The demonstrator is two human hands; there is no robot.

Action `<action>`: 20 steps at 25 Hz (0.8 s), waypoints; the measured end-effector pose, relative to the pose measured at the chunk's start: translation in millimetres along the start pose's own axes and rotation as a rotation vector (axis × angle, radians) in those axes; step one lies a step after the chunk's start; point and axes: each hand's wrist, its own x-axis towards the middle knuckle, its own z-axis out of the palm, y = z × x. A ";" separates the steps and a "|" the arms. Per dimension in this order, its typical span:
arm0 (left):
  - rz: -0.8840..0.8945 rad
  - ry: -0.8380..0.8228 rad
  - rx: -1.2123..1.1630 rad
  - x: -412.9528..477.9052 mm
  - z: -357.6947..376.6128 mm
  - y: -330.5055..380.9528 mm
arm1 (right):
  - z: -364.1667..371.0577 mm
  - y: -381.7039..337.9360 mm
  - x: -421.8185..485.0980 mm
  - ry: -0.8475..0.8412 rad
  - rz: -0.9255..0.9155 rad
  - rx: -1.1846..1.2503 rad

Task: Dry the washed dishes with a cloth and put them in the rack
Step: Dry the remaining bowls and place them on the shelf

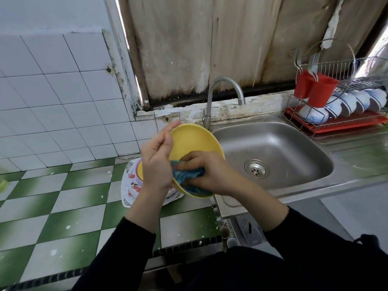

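The left grip [156, 162] pinched the yellow plate [193, 141] by its rim; the right grip [212, 173] clutched a blue cloth [185, 175] against it.

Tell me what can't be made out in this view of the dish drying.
Head view:
1. Dish stack beside the sink: mostly hidden by the left hand and plate; count unclear.
2. Rack: cut off by the right edge; free space unknown.
3. Cloth: bunched under the right hand; its size is hidden.
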 end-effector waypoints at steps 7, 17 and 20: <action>0.034 -0.023 -0.008 -12.6 14.9 1.2 | 8.1 -1.9 3.5 0.281 0.115 -0.017; -0.120 0.137 -0.006 -15.2 3.5 -3.9 | 9.0 -2.0 -11.5 0.021 0.062 -0.113; -0.205 0.205 -0.065 -12.5 -5.6 -10.5 | -9.7 1.5 -16.1 -0.194 0.125 -0.246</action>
